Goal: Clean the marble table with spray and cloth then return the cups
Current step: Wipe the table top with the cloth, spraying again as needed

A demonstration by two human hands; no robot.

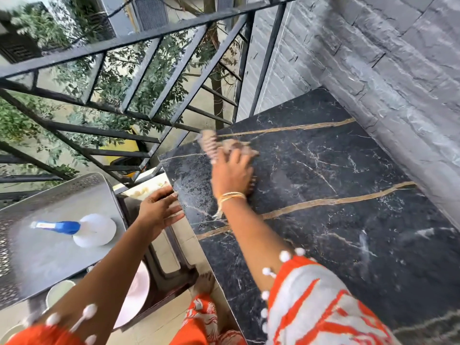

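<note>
- Centre of the frame: our right hand (pixel 232 174) presses a striped cloth (pixel 219 146) onto the black, gold-veined marble table (pixel 336 220). The hand lies over the cloth and both are blurred, so we cannot tell whether the fingers curl round it.
- Just left of centre: our left hand (pixel 159 211) rests on the table's near-left edge, fingers straight and spread, gripping nothing.
- Lower left: the spray bottle (pixel 82 229), white with a blue head, stands on a perforated metal side table (pixel 44 257), well apart from the marble.
- Bottom left: a white cup (pixel 58 292) shows below the side table's edge, partly hidden by our left arm.
- Upper left: a black metal railing (pixel 129 70) fronts green foliage.
- Upper right: a grey stone wall (pixel 388 58) borders the marble.
</note>
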